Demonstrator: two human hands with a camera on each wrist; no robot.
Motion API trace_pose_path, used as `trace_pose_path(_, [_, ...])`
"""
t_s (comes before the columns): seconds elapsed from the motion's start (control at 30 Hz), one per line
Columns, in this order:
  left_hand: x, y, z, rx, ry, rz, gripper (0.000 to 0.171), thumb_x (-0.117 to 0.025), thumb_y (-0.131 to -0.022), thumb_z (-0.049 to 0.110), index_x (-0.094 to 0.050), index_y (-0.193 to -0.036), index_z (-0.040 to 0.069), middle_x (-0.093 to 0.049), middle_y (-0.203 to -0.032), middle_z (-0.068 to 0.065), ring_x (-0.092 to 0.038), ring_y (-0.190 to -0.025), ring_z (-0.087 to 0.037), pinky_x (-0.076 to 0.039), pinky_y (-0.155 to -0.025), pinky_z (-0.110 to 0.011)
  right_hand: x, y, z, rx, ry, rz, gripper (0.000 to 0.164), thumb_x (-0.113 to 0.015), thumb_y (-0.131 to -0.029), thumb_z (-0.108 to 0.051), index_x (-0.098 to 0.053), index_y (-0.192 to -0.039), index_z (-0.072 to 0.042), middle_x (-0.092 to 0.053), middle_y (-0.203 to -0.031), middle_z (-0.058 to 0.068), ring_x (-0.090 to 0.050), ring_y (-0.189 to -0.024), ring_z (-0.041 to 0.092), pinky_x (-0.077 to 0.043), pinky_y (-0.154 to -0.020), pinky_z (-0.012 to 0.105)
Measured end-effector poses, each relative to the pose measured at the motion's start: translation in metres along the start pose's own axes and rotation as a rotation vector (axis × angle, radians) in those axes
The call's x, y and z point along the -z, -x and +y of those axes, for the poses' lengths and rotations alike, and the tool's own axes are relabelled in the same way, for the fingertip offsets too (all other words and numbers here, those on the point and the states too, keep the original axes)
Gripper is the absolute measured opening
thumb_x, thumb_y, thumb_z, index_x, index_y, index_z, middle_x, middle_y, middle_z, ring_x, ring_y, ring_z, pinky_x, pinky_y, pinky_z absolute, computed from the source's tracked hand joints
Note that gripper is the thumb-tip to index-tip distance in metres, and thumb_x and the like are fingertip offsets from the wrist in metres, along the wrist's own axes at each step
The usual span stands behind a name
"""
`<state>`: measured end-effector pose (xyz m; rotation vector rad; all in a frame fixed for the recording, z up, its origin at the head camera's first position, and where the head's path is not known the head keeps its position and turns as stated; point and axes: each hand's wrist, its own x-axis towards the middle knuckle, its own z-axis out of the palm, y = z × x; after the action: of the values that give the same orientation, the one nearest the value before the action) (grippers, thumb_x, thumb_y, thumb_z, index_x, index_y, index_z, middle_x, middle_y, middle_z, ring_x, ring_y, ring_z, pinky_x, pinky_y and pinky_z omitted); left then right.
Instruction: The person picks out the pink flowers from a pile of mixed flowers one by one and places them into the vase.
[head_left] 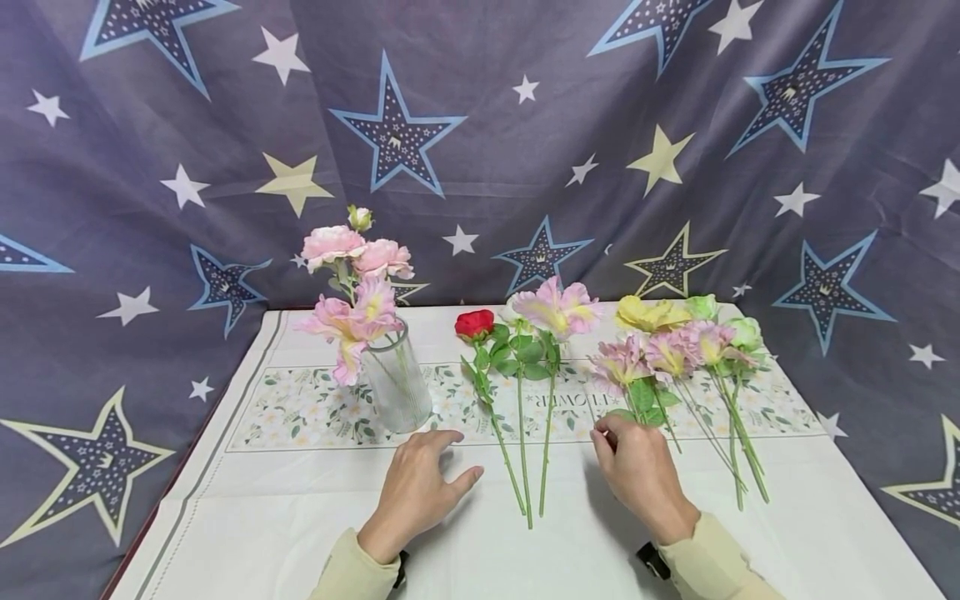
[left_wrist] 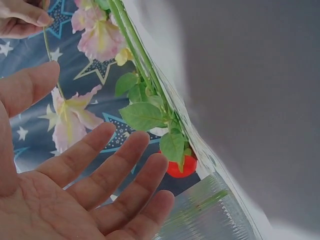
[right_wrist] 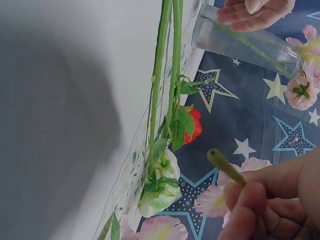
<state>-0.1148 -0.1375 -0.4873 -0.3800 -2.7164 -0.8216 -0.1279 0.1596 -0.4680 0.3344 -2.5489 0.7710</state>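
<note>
My right hand (head_left: 637, 462) pinches the thin green stem (right_wrist: 224, 166) of a pink artificial flower (head_left: 558, 308) with a yellow centre. Its cut end pokes out past the fingertips in the right wrist view, and its bloom hangs over the stems lying mid-table. My left hand (head_left: 420, 487) is held palm inward with fingers spread and nothing in it, just in front of the ribbed glass vase (head_left: 397, 392). Pink roses (head_left: 333, 244) and pink-yellow blooms (head_left: 352, 321) stand in the vase, leaning left. Between my hands lie a red rose (head_left: 475, 324) and pale roses, partly hidden by the held bloom.
On the right lie several more stems with pink blooms (head_left: 621, 363), a yellow flower (head_left: 651, 315) and pale green roses (head_left: 744, 333). A floral runner (head_left: 300, 408) crosses the white tablecloth (head_left: 285, 517). A star-patterned curtain (head_left: 465, 150) hangs behind the table.
</note>
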Motion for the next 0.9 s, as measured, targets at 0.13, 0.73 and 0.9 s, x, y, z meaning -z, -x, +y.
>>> trace_pose_path(0.13, [0.000,0.000,0.001,0.004,0.004,-0.005,0.046,-0.088,-0.079,0.036,-0.074,-0.113,0.008,-0.075,-0.112,-0.005,-0.067,-0.108,-0.031,-0.048,-0.098,-0.052,-0.003,0.001,-0.004,0.027,-0.021,0.014,0.011,-0.079,-0.084,0.003,-0.073,-0.080,-0.006,-0.068,-0.069,0.002,-0.055,-0.055,0.004,-0.046,-0.047,0.022])
trace_pose_path(0.73, [0.001,0.001,0.005,0.022,0.038,-0.026,0.045,-0.087,-0.082,0.036,-0.074,-0.116,0.010,-0.073,-0.117,-0.006,-0.066,-0.111,-0.031,-0.047,-0.101,-0.055,-0.014,0.005,-0.027,0.052,-0.096,-0.002,0.014,-0.081,-0.083,0.002,-0.072,-0.079,-0.009,-0.063,-0.064,-0.006,-0.047,-0.052,-0.003,-0.041,-0.045,0.017])
trace_pose_path(0.9, [0.001,0.001,0.006,0.018,0.043,-0.015,0.045,-0.087,-0.082,0.036,-0.074,-0.116,0.011,-0.074,-0.116,-0.006,-0.066,-0.111,-0.030,-0.047,-0.100,-0.054,-0.017,0.007,-0.033,0.053,-0.129,-0.011,0.016,-0.081,-0.083,0.003,-0.072,-0.079,-0.009,-0.061,-0.063,-0.007,-0.045,-0.051,-0.006,-0.040,-0.044,0.016])
